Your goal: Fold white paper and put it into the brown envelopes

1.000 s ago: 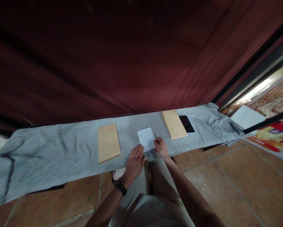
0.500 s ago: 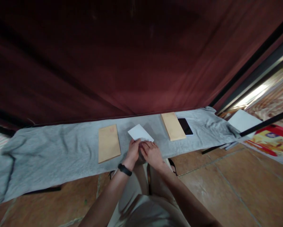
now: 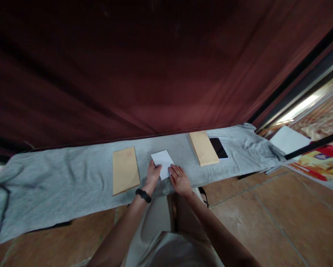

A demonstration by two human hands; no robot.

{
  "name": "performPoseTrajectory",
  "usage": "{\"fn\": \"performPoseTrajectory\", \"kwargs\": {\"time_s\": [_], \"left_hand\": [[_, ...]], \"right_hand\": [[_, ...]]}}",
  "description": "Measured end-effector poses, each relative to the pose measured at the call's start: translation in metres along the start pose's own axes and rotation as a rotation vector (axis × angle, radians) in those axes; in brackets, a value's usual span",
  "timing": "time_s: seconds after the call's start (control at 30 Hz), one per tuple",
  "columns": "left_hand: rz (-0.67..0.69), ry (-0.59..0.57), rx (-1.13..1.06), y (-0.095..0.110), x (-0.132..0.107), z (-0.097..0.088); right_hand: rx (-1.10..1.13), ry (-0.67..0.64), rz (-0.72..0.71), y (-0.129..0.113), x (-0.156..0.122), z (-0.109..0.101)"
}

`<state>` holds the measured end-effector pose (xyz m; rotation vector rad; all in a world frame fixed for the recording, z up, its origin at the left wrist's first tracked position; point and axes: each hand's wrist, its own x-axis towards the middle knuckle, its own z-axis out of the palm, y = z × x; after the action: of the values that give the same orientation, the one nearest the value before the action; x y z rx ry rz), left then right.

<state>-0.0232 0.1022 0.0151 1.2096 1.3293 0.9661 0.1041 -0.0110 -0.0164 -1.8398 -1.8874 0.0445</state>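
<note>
A small white sheet of paper (image 3: pixel 162 161) lies on a grey cloth (image 3: pixel 72 174) spread over the floor. My left hand (image 3: pixel 152 173) rests on the paper's near left edge, fingers curled over it, a black band on the wrist. My right hand (image 3: pixel 179 179) lies with fingers stretched flat at the paper's near right corner. A brown envelope (image 3: pixel 125 170) lies to the left of the paper. A stack of brown envelopes (image 3: pixel 203 147) lies to the right, with a black phone (image 3: pixel 218 147) beside it.
A dark red curtain (image 3: pixel 144 66) hangs behind the cloth. White sheets (image 3: pixel 289 139) and a colourful printed poster (image 3: pixel 322 165) lie at the right under a black bar. Brown floor tiles (image 3: pixel 266 218) surround my legs.
The paper was lifted by both hands half a second ago and now lies flat again, slightly left of its first place. Both hands have closed in on its near edge.
</note>
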Motion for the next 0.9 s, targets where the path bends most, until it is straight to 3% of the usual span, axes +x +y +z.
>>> {"fn": "performPoseTrajectory", "kwargs": {"time_s": [0.07, 0.13, 0.2, 0.27, 0.33, 0.43, 0.7, 0.9], "left_hand": [[0.124, 0.085, 0.134, -0.001, -0.001, -0.006], [0.345, 0.126, 0.361, -0.002, -0.002, -0.006], [0.562, 0.02, 0.617, -0.004, -0.002, 0.0], [0.669, -0.184, 0.82, -0.006, 0.001, 0.011], [0.704, -0.331, 0.981, -0.007, 0.007, 0.019], [0.703, -0.387, 1.111, -0.01, 0.019, 0.023], [0.706, -0.341, 1.164, -0.015, 0.036, 0.013], [0.704, -0.302, 1.16, -0.021, 0.016, -0.002]], "right_hand": [[-0.006, 0.007, -0.001, 0.0, -0.001, 0.003], [-0.017, 0.022, 0.006, 0.0, -0.002, 0.006], [-0.026, 0.036, 0.013, 0.0, -0.002, 0.009], [-0.029, 0.042, 0.019, -0.001, -0.002, 0.011], [-0.027, 0.042, 0.021, -0.001, -0.002, 0.011], [-0.023, 0.041, 0.01, -0.001, -0.002, 0.01], [-0.027, 0.057, 0.012, -0.002, -0.002, 0.01], [-0.035, 0.056, 0.02, -0.002, -0.002, 0.012]]}}
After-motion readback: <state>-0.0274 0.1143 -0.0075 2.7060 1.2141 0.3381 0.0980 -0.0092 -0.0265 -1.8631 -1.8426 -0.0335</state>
